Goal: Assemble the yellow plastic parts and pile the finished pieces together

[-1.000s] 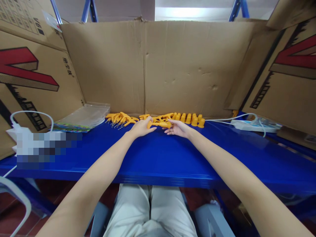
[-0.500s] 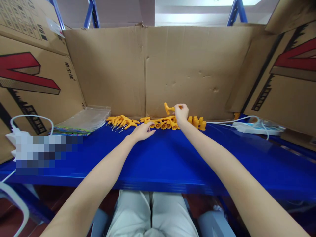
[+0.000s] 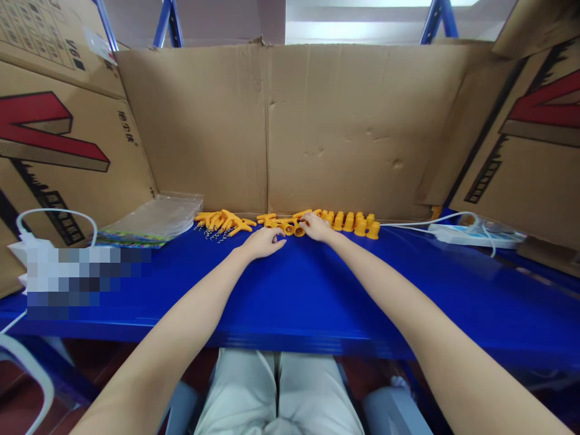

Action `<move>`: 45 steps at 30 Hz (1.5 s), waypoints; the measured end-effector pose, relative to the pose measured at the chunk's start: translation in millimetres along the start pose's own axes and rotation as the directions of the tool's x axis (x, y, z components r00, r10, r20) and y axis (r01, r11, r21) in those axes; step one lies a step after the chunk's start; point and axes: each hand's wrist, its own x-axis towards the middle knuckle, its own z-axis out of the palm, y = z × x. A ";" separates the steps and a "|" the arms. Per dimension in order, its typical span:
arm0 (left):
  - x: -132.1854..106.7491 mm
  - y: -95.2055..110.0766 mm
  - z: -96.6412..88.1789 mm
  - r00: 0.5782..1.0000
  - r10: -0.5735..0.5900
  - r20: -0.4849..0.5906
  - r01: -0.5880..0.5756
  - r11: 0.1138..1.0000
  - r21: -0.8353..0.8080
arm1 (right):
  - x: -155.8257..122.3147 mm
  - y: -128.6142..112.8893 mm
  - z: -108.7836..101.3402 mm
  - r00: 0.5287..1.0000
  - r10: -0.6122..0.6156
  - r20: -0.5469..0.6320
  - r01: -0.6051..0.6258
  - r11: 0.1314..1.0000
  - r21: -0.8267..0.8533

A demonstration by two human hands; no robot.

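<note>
Lowers right hand (image 3: 316,228) to yellow cups (image 3: 299,230) by back edge of tabletop (image 3: 299,284), cannot tell grip there or in left hand (image 3: 261,243), could roll one by nudging.

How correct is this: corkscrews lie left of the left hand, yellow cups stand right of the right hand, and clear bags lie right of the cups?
Not quite: the clear bags lie left of the corkscrews, as the head view shows. The rest is correct: corkscrews lie left of the left hand, yellow cups stand right of the right hand.
</note>
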 end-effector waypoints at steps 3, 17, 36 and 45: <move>0.2 0.1 -0.2 1.000 0.000 0.001 0.000 1.000 -0.006 | 20.3 1.3 -33.7 0.976 0.091 0.199 -0.131 0.971 0.198; 0.8 -0.2 1.3 1.000 -0.010 0.001 0.010 0.999 -0.045 | -4.5 96.3 -144.6 0.703 0.696 0.148 -0.659 0.558 0.503; 2.6 -2.9 2.7 1.000 -0.023 0.008 0.024 0.997 -0.071 | -35.0 157.0 -65.7 0.615 0.775 -0.145 -0.752 0.631 0.189; 2.3 -1.4 3.1 1.000 -0.001 -0.002 0.001 0.998 -0.063 | -48.9 105.4 -79.4 0.667 0.703 -0.247 -0.745 0.637 -0.200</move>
